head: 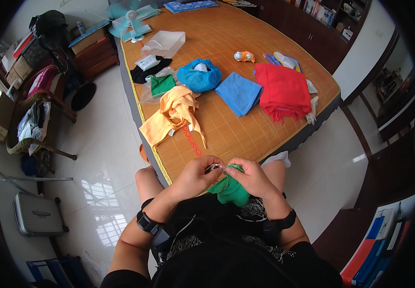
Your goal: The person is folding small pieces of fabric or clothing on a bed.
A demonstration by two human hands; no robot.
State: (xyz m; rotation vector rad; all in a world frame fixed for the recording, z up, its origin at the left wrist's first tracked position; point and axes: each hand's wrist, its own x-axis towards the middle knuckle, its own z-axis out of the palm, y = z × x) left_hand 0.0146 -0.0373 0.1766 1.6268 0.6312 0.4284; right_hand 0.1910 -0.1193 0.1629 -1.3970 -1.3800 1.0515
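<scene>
My right hand (248, 176) pinches the edge of a small green cloth piece (230, 190) above my lap. Close to it, my left hand (202, 176) holds a small, thin pale thing between thumb and fingers, too small to identify. The fingertips of both hands nearly meet at the cloth's upper edge. On the bed mat lie an orange cloth (178, 104), a green cloth (162, 85) on clear plastic, a blue plastic bag (199, 75) with something white inside, a folded blue cloth (239, 93) and a folded red cloth (283, 90).
Farther back on the mat (225, 39) are a small orange-wrapped bundle (244, 56), a clear plastic box (168, 41) and a small fan (132, 25). A wicker chair (38, 144) and a grey suitcase (38, 214) stand at the left. Books (369, 248) are at the lower right.
</scene>
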